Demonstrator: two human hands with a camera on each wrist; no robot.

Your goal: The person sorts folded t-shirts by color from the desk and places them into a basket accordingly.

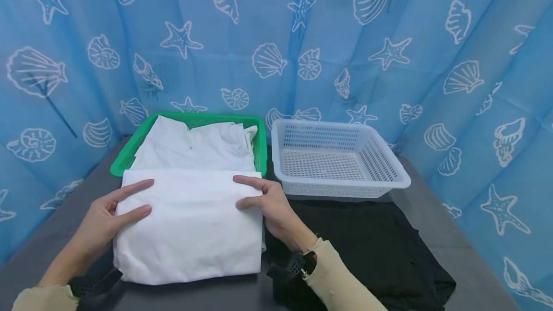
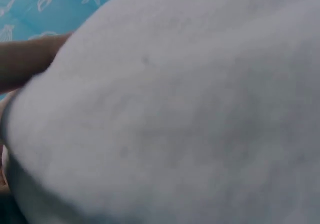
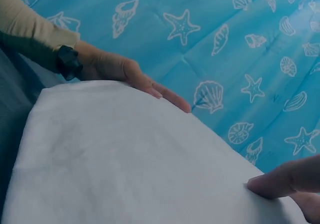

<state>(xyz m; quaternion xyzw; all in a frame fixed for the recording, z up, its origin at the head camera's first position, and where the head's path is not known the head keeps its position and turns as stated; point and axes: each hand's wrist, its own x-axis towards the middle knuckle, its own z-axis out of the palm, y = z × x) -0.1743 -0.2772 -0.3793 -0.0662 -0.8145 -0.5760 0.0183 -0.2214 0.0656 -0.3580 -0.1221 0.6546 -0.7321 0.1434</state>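
"Well, where does the white cloth (image 1: 190, 239) lie from the grip?"

"Between both hands: the left hand (image 1: 108, 215) is at its left edge, the right hand (image 1: 276, 210) at its right edge. Neither is clearly nearer."

"And how is each grip?"

"Each seems to hold the cloth — a thumb and one finger show on its face, the other fingers are hidden. The cloth is folded, its longer side running from hand to hand."

"Which relation matters most?"

"In my judgement, the far edge against the green basket (image 1: 262, 150), straight ahead. It covers the near rim in the head view; whether they touch, I cannot tell."

"And the surface, the room?"

"The counter (image 1: 436, 224) is dark grey. On the right it is more crowded — black clothing (image 1: 358, 248) near the right hand, the white basket (image 1: 337, 190) beyond. A blue curtain (image 1: 242, 80) stands behind everything."
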